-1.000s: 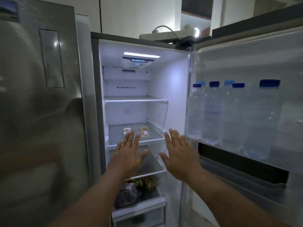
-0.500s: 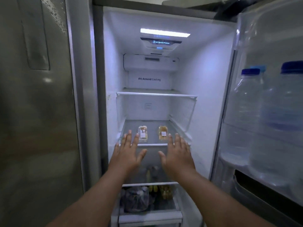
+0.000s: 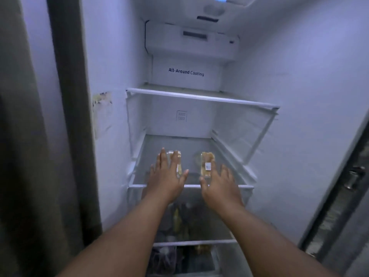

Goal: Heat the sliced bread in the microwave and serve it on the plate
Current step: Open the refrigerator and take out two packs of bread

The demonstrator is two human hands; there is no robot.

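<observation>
We reach into the fridge with both hands flat and holding nothing. Our left hand point(image 3: 166, 177) covers one bread pack point(image 3: 178, 163) on the glass shelf point(image 3: 235, 185). Our right hand point(image 3: 220, 186) is just beside the other bread pack point(image 3: 207, 163).

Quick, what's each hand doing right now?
Left hand: open, fingers straight over the left bread pack.
Right hand: open, beside the right bread pack.

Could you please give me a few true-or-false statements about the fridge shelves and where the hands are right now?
1. Two clear packs sit on the middle shelf. True.
2. The left hand grips a water bottle. False: its fingers are straight, above the left pack.
3. The right pack bears a small white label. True.
4. The top shelf is full of jars. False: nothing shows on it.
5. The right hand is open. True.
</observation>
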